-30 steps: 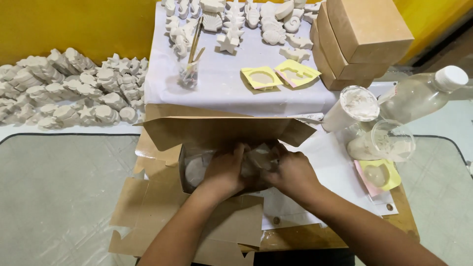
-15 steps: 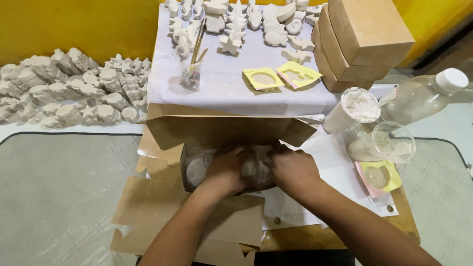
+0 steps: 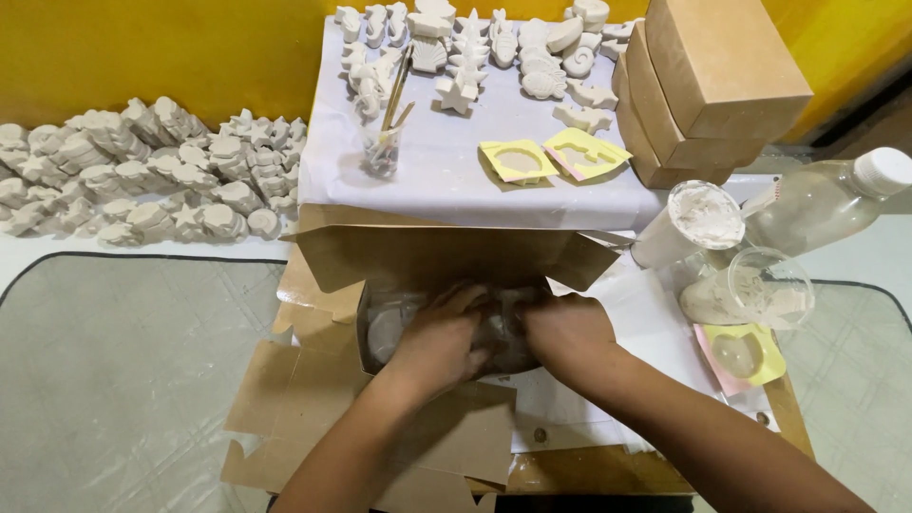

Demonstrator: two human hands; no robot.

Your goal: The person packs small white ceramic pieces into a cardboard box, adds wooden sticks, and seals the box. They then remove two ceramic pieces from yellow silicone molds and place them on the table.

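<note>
Inside the open cardboard box (image 3: pixel 427 261), I see 2 hands, left hand (image 3: pixel 439 344) and right hand (image 3: pixel 562 334), closed around a grey bag (image 3: pixel 499 328) (contents unclear). Squeezing hard could split it, I judge.

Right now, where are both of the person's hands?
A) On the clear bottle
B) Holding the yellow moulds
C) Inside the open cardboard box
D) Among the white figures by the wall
C: the left hand and right hand both reach into the open cardboard box, pressing a pale bag-like thing there.

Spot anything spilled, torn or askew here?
Mostly tidy. The clear bottle lies tilted on its side by the powder-filled cup. The brown cardboard under both hands is ragged-edged and cut up. Left hand and right hand press a plastic-wrapped lump.
</note>
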